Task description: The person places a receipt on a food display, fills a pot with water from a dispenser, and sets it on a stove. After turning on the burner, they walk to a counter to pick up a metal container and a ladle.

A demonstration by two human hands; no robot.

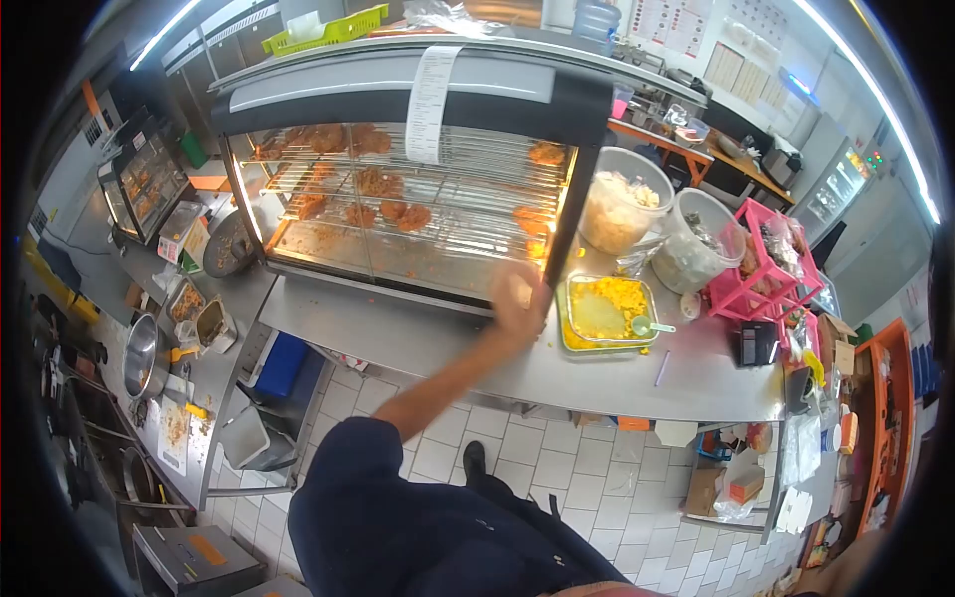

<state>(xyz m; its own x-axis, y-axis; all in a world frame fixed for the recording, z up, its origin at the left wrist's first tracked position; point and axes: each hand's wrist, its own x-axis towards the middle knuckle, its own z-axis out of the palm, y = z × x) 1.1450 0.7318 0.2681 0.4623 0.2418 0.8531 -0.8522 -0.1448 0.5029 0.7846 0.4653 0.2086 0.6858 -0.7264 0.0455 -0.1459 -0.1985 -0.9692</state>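
One bare hand, on the arm reaching up from the dark-sleeved left shoulder, is my left hand [519, 301]. It is at the lower right corner of the glass display warmer [408, 99], against its front edge. The hand is blurred, so its finger shape is unclear. Behind the glass, pieces of fried food [378, 183] lie on wire racks. To the right of this hand sits a glass tray of yellow food [609, 310] with a pale green spoon [652, 326]. A blurred forearm shows at the bottom right; my right hand is out of view.
Two clear tubs [622, 214] and a pink basket [761, 264] stand right of the warmer. A steel bowl [146, 356] and a cutting board [174, 438] are on the left counter. The metal counter [448, 348] runs across the front, above a tiled floor.
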